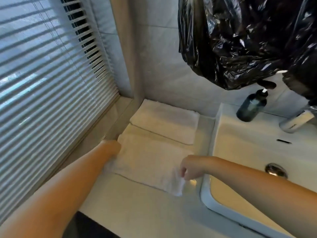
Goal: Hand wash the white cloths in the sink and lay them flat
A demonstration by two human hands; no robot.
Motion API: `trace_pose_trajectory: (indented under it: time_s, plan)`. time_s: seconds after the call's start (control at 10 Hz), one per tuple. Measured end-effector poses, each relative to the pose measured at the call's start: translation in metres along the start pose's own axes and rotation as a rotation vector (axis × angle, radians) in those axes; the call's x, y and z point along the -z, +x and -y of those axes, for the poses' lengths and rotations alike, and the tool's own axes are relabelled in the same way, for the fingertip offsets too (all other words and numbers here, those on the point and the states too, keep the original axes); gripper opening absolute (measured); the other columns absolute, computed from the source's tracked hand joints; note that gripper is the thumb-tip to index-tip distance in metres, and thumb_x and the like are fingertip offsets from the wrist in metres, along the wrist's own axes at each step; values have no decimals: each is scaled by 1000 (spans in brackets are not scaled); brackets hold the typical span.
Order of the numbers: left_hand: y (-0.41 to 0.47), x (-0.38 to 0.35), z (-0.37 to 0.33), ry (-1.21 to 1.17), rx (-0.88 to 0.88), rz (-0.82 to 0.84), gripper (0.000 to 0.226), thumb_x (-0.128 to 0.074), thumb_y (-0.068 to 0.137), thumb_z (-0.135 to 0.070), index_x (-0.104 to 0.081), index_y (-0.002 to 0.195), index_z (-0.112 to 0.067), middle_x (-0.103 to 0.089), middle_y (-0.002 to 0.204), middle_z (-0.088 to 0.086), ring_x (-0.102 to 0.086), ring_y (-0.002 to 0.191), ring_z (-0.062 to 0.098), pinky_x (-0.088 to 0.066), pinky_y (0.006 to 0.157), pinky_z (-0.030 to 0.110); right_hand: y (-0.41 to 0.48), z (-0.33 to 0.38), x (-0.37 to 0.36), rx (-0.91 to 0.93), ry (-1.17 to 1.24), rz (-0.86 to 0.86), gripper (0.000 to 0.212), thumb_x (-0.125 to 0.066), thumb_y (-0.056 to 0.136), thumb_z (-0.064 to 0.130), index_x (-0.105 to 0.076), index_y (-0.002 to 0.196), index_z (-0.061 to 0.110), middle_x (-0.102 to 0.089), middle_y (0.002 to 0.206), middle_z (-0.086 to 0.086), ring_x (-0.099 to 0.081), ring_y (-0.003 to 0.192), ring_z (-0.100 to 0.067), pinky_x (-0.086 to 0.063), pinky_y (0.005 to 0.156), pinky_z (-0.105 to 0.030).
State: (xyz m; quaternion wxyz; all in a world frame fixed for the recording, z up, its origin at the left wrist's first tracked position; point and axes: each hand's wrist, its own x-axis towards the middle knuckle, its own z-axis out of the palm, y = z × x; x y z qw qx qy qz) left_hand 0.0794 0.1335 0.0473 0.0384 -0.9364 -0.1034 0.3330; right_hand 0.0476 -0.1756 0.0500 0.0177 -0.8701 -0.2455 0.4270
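Two white cloths are out of the sink [223, 134] and on the counter [137, 212]: a folded cloth [164, 121] lies flat at about 12 o'clock from the hands, against the wall corner, and a second cloth [151, 158] is spread just in front of it, their edges touching or slightly overlapping. The left hand [111, 150], at 9 o'clock of this cloth, rests on its far-left corner; its fingers are hidden, so I cannot tell their state. The right hand [187, 167], at 4 o'clock, pinches the near-right corner between narrow, curled fingers, that corner lifted and rumpled. Washing looks finished for these two; what seems left is smoothing this last corner flat, and I cannot see whether more cloths wait in the basin. Room is tight: the window sill [96, 143] bounds the cloth at 9 o'clock and the sink rim at 3 o'clock, while bare counter lies open toward 6 o'clock.
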Motion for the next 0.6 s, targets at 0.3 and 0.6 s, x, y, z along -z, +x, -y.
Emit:
trace_pose_trajectory:
  time_s: [0.3, 0.6]
  plan:
    - [2, -103, -110, -258, 62, -74, 102, -34, 78, -89, 15, 154, -41, 19, 163, 14, 16, 148, 44, -17, 109, 68, 71, 28, -47, -76, -39, -49, 60, -42, 103, 21, -21, 156, 39, 2, 166, -6, -4, 149, -49, -29, 115, -58]
    - [41, -106, -120, -351, 69, -80, 108, -24, 71, -95, 25, 150, -41, 36, 156, 17, 32, 142, 46, 7, 103, 80, 42, 6, 10, 39, 365, -194, 42, -49, 105, 22, -50, 147, 18, -44, 154, -12, -43, 140, -28, -36, 110, -33]
